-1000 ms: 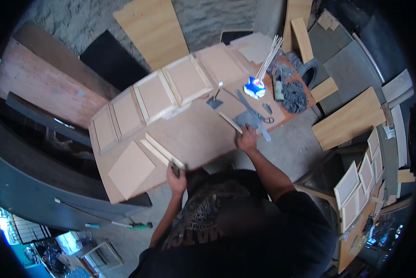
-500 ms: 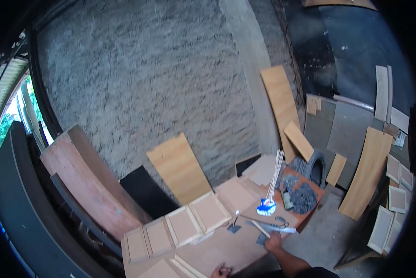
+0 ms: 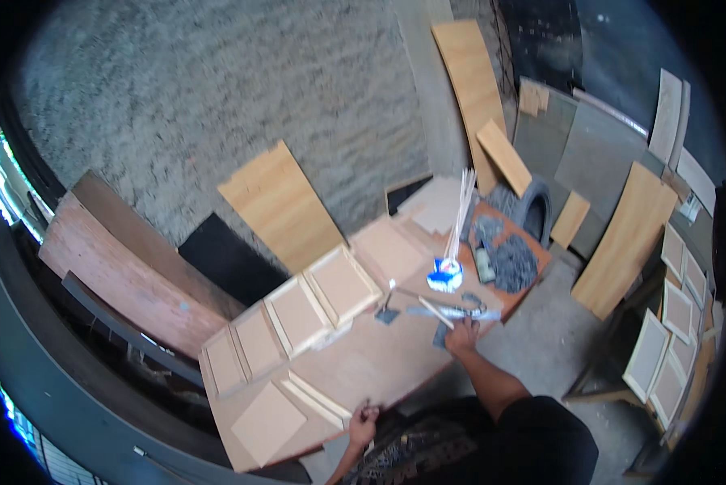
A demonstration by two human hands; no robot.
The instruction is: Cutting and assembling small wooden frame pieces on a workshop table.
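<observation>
My right hand (image 3: 462,337) is closed around the lower end of a pale wooden stick (image 3: 435,312) at the table's right side. Beside it lie a bluish flat strip (image 3: 486,314), probably a ruler or blade, and a small dark grey piece (image 3: 441,335). My left hand (image 3: 363,425) is at the near table edge, fingers curled; whatever they may hold is too small to make out. Close to it are two thin wooden strips (image 3: 314,402) and a square tan panel (image 3: 268,425). Pale framed panels (image 3: 298,315) lie in a row along the far edge.
A blue-and-white container (image 3: 445,275) holds upright thin sticks. Grey fibrous material (image 3: 512,263) and a small bottle (image 3: 485,265) sit at the table's far right corner. Boards (image 3: 282,206) lean on the wall; a tyre (image 3: 534,212) stands behind. More framed panels (image 3: 647,356) rest at right.
The view has tipped downward, so the table appears higher and more of my left hand and torso shows. My right hand remains on the stick.
</observation>
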